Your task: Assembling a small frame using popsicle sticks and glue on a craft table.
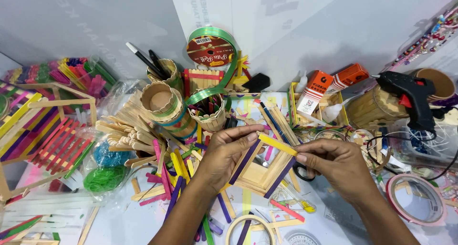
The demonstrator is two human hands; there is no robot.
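My left hand (224, 152) grips the left side of a small square frame of craft sticks (260, 171), plain wood with purple sticks on its edges. My right hand (336, 161) pinches the right end of a yellow craft stick (277, 144) that lies slanted across the frame's top edge; my left thumb and forefinger touch its other end. Both hands hover over a table strewn with loose coloured sticks (174, 171).
A stick-built cup (164, 104), a green ribbon spool (210, 49), a black glue gun (412, 94), glue boxes (317, 90), rolls of tape (415, 197) and a coloured stick house (43, 125) ring the work spot. Scissors (303, 171) lie under my right hand.
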